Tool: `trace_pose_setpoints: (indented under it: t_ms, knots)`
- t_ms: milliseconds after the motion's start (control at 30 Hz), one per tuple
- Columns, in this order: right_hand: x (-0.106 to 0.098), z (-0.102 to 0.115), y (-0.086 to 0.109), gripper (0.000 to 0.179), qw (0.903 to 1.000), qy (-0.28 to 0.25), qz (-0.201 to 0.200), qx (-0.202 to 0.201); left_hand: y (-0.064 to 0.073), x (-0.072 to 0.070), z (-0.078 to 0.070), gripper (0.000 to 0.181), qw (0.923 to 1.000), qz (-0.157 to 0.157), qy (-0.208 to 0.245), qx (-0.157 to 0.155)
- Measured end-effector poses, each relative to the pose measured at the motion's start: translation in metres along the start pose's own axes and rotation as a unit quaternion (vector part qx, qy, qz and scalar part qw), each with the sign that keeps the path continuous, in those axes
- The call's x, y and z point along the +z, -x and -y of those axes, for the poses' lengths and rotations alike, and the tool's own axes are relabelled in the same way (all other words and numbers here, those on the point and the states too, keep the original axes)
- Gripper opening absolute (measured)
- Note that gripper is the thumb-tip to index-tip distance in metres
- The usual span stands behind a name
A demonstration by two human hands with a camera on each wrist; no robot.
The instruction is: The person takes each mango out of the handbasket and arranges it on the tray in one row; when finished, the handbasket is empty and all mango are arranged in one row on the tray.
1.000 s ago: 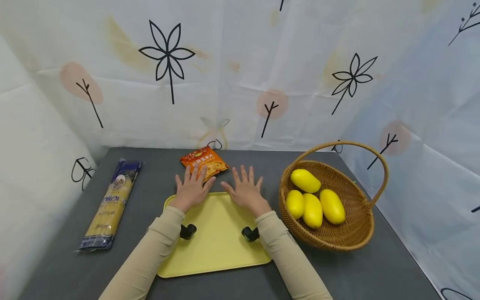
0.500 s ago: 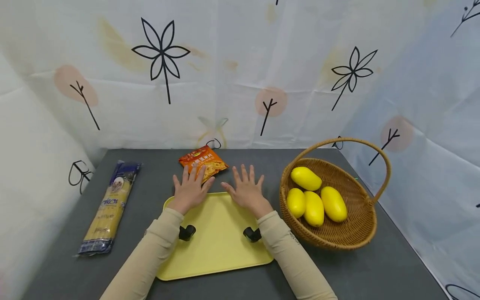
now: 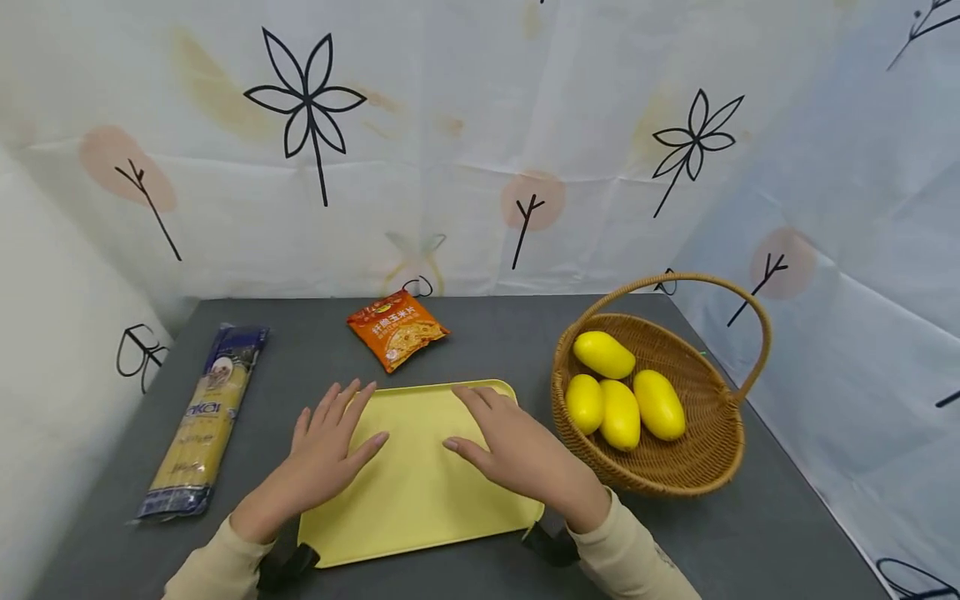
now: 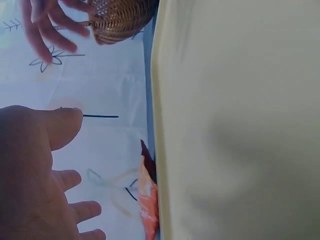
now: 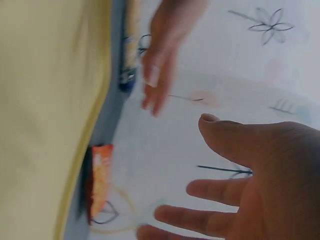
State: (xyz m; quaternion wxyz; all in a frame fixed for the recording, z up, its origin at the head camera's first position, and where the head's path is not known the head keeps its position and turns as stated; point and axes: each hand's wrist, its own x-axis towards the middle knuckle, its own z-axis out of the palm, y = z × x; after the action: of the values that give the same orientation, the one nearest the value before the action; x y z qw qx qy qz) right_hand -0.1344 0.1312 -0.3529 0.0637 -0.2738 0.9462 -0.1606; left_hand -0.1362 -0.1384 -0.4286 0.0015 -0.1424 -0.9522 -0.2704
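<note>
Hovers with left hand (image 3: 324, 460) and right hand (image 3: 527, 454) empty and wide, over the tray (image 3: 427, 475) at the frame's lower centre (with thumbs toward each other). Has a bag (image 3: 397, 330) just past the tray's upper edge, a basket (image 3: 708, 450) of fruit (image 3: 603, 355) at right, a pack (image 3: 201, 429) at far left.

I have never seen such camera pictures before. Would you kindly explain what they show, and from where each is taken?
No machine here, only a person's bare left hand and right hand. The wide picture comes from a head camera; the others from one camera on each wrist. On the dark table are a yellow tray, an orange snack packet, a long blue-and-yellow packet and a wicker basket with four yellow fruits. Both hands are raised near the tray, holding nothing.
</note>
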Motion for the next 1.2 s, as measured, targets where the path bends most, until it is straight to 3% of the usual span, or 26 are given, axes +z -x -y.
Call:
trace_pose_setpoints:
  t_ms: [100, 200, 367, 533, 700, 833, 1000, 1200]
  knots:
    - [-0.012, 0.004, 0.027, 0.062, 0.9996, -0.022, -0.015, -0.005, 0.021, 0.003, 0.013, 0.069, 0.9998, -0.004, 0.016, -0.008]
    - [-0.022, 0.001, 0.048, 0.053, 0.9977, -0.042, -0.050, -0.018, 0.033, 0.010, 0.027, 0.067, 0.9991, -0.011, 0.034, -0.024]
    - [-0.045, -0.021, 0.068, 0.041, 0.9912, -0.043, -0.124, -0.012, 0.036, 0.020, 0.043, 0.066, 0.9963, -0.023, 0.072, -0.041]
    - [-0.074, -0.061, 0.080, 0.042, 0.9871, 0.024, -0.150, 0.051, 0.035, 0.029, 0.050, 0.066, 0.9954, -0.040, 0.080, -0.034]
    - [-0.109, -0.098, 0.087, 0.045, 0.9878, 0.062, -0.097, 0.105, 0.036, 0.034, 0.056, 0.066, 0.9961, -0.045, 0.068, -0.034]
    - [-0.128, -0.125, 0.080, 0.047, 0.9878, 0.075, -0.044, 0.129, 0.036, 0.036, 0.060, 0.069, 0.9970, -0.036, 0.056, -0.039]
    - [-0.131, -0.156, 0.063, 0.050, 0.9861, 0.075, 0.016, 0.148, 0.037, 0.037, 0.062, 0.070, 0.9979, -0.027, 0.039, -0.044]
    - [-0.123, -0.186, 0.049, 0.063, 0.9777, 0.025, 0.096, 0.185, 0.036, 0.041, 0.066, 0.070, 0.9983, -0.026, 0.032, -0.042]
